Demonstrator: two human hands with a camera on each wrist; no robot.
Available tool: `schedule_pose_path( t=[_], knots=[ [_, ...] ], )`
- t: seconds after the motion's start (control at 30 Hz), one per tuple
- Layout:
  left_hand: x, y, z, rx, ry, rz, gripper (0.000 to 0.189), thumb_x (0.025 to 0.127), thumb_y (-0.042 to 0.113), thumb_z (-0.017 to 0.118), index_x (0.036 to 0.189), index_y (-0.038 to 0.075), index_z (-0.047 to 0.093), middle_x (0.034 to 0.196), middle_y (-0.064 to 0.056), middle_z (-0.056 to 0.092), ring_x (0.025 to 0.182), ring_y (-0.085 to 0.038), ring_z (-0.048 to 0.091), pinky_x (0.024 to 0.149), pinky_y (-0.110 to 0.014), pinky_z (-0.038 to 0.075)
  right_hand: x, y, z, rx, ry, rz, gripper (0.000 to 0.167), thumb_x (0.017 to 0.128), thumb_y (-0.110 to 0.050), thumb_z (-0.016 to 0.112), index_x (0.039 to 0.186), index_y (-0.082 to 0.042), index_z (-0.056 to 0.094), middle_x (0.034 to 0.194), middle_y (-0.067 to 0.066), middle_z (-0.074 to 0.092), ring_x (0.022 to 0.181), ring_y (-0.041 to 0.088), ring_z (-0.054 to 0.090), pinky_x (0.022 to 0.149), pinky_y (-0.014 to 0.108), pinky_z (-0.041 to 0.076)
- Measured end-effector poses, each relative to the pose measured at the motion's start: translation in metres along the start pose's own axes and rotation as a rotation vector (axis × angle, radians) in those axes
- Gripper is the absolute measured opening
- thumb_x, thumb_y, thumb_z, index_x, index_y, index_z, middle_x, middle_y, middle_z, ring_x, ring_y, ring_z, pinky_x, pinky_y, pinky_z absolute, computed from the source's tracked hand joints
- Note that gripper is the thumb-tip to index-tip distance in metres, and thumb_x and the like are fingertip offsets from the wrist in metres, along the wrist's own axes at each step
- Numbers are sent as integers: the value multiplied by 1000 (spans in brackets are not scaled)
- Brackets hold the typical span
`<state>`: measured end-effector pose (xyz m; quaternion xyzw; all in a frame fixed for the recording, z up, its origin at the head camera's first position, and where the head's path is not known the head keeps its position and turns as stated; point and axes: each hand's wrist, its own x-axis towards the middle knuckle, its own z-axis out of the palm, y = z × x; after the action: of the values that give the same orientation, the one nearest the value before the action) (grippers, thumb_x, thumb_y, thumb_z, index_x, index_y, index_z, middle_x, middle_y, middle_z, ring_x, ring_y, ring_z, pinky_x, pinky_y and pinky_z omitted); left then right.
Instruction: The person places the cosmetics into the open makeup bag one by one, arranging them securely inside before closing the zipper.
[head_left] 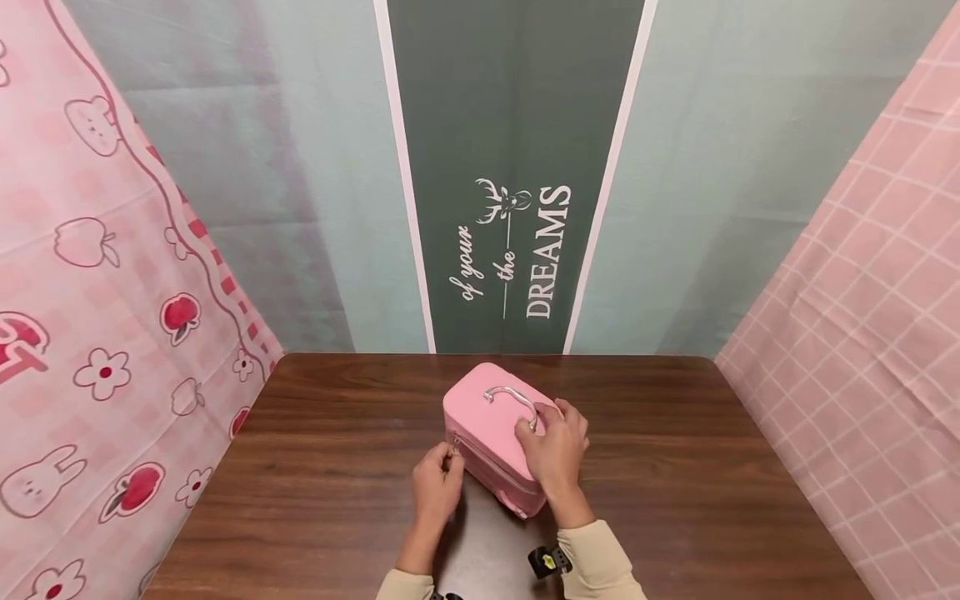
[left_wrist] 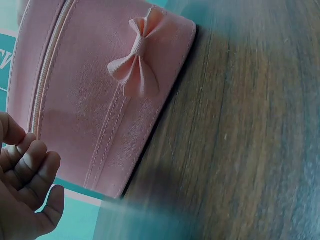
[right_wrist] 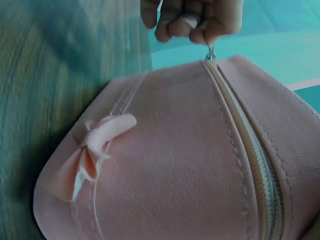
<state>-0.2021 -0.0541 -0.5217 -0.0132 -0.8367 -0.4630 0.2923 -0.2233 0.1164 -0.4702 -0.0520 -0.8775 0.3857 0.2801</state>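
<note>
A pink cosmetic case (head_left: 487, 417) with a silver handle (head_left: 517, 396) on its lid stands at an angle on the table. My left hand (head_left: 437, 487) is at the case's left corner, pinching the metal zipper pull (right_wrist: 211, 51) between thumb and finger. Along the side below the lid runs the zipper (left_wrist: 44, 82). A pink bow (left_wrist: 139, 55) decorates the front wall. My right hand (head_left: 553, 450) grips the lid's right edge beside the handle, thumb on top and fingers over the far side. Part of the handle's near end is hidden by that hand.
The brown wooden table (head_left: 337, 433) extends around the case. Behind it hangs a green curtain (head_left: 517, 100) with white lettering. Pink patterned cloths flank the table: a fruit-and-flower cloth (head_left: 142, 350) at left and a checked cloth (head_left: 862, 333) at right.
</note>
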Motion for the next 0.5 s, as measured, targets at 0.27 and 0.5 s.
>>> schedule_pose_path(
  t=[0.27,0.5],
  knots=[
    [-1,-4,-3,-11,-4,16,19,75,4,61,64,17,55,60,14,43,54,-4,41,49,-23,36,2,-8,-10,-89,-184,50,45,77,-29,69,114,-4,63,124,26,45,116,45,32,85,61,23],
    [-1,-6,-9,-43,-33,-5,18,77,5,63,66,18,58,60,15,45,53,-3,42,49,-22,37,36,1,-27,-121,-449,-427,56,73,-31,75,122,-10,59,128,23,48,115,41,42,86,59,33]
  ],
)
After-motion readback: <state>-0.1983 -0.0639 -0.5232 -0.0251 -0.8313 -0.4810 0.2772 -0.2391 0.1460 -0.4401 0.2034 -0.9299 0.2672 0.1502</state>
